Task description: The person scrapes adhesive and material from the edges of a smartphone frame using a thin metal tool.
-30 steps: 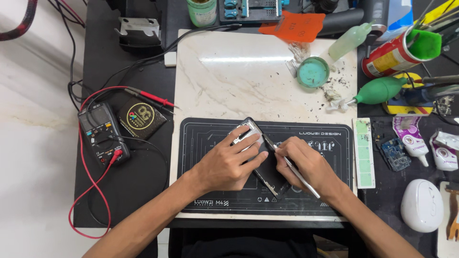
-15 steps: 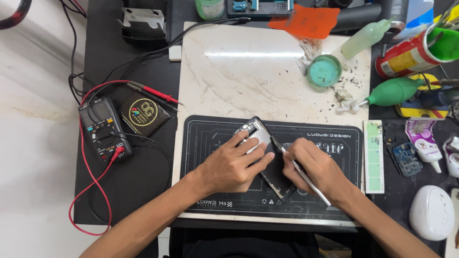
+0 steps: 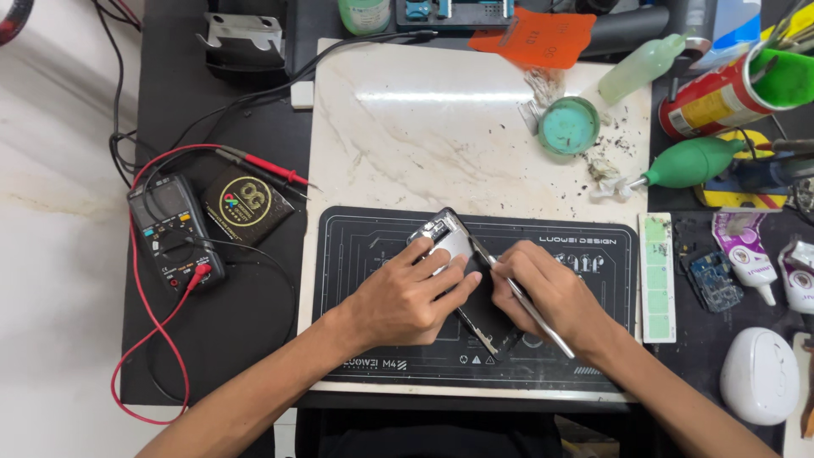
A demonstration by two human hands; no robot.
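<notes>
On mat (image 3: 356,254): hands (both) (image 3: 407,297) grip phone (image 3: 448,237).

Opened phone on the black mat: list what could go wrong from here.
1. The metal tool in the right hand works along the opened phone; a slip could gouge its exposed parts.
2. The left hand alone pins the phone, so it may skid on the black mat.
3. Debris on the marble slab could get inside.

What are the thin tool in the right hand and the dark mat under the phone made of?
The tool looks like bare metal: slim, silvery, with a shine. The mat seems to be soft rubber or silicone: matte black, flat, with pale printed lines. Neither is certain from the look alone.
</notes>
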